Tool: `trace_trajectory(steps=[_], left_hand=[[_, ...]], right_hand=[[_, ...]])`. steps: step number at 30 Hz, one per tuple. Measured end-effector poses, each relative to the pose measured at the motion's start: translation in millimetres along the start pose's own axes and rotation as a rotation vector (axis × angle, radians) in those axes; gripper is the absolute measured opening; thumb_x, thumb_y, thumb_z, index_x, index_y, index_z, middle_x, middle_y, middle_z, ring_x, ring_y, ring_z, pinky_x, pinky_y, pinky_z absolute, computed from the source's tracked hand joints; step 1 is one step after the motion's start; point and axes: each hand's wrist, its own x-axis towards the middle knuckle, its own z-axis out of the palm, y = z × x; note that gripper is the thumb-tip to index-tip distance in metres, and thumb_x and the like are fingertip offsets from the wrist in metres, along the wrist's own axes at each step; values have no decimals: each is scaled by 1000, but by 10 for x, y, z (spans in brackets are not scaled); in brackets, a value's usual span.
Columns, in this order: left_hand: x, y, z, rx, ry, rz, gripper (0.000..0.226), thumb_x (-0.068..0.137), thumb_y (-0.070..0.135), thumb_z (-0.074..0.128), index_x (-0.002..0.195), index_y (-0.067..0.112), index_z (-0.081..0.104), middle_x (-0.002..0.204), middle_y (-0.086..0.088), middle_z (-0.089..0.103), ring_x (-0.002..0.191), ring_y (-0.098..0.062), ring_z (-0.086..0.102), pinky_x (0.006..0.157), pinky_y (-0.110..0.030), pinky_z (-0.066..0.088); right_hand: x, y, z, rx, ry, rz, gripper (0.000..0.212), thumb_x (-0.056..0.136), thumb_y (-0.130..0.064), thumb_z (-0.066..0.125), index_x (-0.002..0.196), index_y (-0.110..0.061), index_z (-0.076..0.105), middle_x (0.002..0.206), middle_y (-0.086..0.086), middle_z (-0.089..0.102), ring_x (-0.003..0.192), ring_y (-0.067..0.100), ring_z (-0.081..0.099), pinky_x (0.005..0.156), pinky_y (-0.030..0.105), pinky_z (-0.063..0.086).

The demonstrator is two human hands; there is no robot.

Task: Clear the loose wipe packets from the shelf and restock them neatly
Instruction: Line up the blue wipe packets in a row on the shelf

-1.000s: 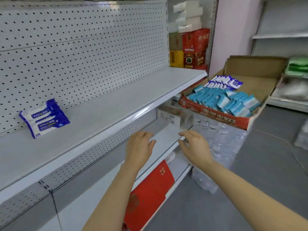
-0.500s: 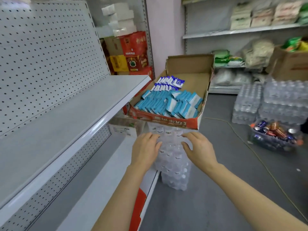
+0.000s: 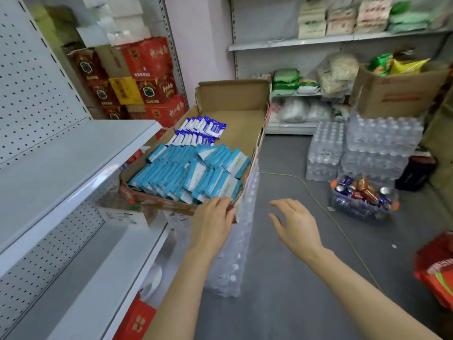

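An open cardboard box sits on a wrapped stack of water bottles beside the white shelf. It holds several teal wipe packets at the front and several blue-and-white wipe packets behind them. My left hand rests with relaxed fingers on the box's front right corner, fingertips at the nearest teal packets. To the right of the box my right hand hovers over the floor, fingers spread, holding nothing. No packets show on the visible part of the shelf.
Red and yellow cartons are stacked behind the shelf end. Water bottle packs and a basket of cans stand on the grey floor at right, under a brown box. A yellow cord crosses the floor. A red bag sits far right.
My view has swung right, away from the shelf and its blue packets, toward the box. Both hands moved forward and apart; the left now touches the box corner.
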Motion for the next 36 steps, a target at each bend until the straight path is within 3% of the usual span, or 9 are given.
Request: trace_trajectory(steps=[8, 16, 20, 26, 32, 36], left_hand=[[718, 493, 691, -33, -25, -122, 25, 92, 31, 64, 113, 20, 67, 101, -1, 69, 91, -26, 62, 76, -39, 52], [1594, 294, 1146, 20, -11, -217, 20, 94, 32, 59, 110, 21, 67, 100, 1, 68, 91, -24, 60, 74, -35, 45], [2181, 87, 1391, 3, -23, -286, 28, 95, 31, 58, 120, 21, 64, 113, -2, 66, 102, -25, 59, 82, -37, 46], [2923, -514, 1509, 97, -39, -449, 28, 96, 33, 56, 121, 21, 63, 111, -2, 64, 104, -24, 57, 79, -34, 43], [3136, -1067, 1637, 207, -133, -717, 32, 91, 30, 64, 122, 20, 62, 118, -5, 63, 112, -25, 55, 85, -36, 46], [3292, -1387, 1737, 292, -133, -797, 30, 91, 29, 60, 118, 19, 65, 116, -7, 64, 111, -28, 53, 87, -37, 46]], right_hand=[[919, 842, -3, 10, -23, -123, 27, 79, -15, 76, 105, -13, 69, 98, 0, 69, 88, 28, 64, 77, 34, 52], [1820, 1235, 442, 36, -34, -182, 29, 75, -13, 80, 102, -11, 71, 95, 1, 69, 85, 27, 65, 72, 31, 52], [2438, 1329, 768, 67, -87, -228, 30, 75, -13, 79, 104, -12, 71, 97, 1, 70, 87, 27, 65, 73, 32, 53], [3381, 1324, 1231, 101, -132, -349, 30, 74, -9, 79, 102, -10, 71, 96, 5, 69, 86, 29, 65, 72, 36, 55], [3884, 1289, 1714, 162, -196, -412, 27, 76, -9, 77, 103, -9, 71, 89, 6, 67, 81, 30, 64, 68, 36, 54], [4171, 1332, 2061, 202, -250, -456, 27, 73, -6, 78, 99, -8, 71, 85, 6, 67, 77, 30, 64, 63, 31, 51]])
